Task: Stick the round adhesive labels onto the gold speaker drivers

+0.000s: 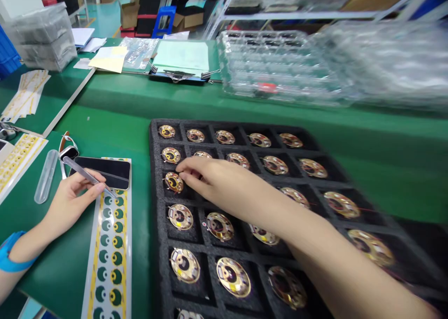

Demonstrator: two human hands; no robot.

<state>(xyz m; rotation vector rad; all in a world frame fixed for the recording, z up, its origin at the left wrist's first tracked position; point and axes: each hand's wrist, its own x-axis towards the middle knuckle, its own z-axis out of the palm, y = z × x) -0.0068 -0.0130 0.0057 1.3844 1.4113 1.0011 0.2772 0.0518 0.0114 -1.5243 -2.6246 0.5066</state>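
Pinching a pair of metal tweezers (83, 171) between thumb and fingers, the left hand (72, 202) is partly closed at the left, above a blue wristband (14, 253). A clear plastic case (46, 176) lies to its left on the green tabletop (142, 263), with a wristwatch (69, 150) beyond it. The tweezer tips point right and near, at the far part of a yellow-and-white sticker sheet (110, 244) that runs toward the near edge. A phone (121, 169) lies across the sheet's far end, just beyond the left fingers.

Right of the sheet is a black foam tray (159, 235) with round gold parts in its compartments. The gold disc (173, 182) in the leftmost column, third from the far side, sits immediately left of the right hand (206, 174). That hand is partly curled, thumb and index fingertips close together at the disc's right edge; whether they grip it, I cannot tell.
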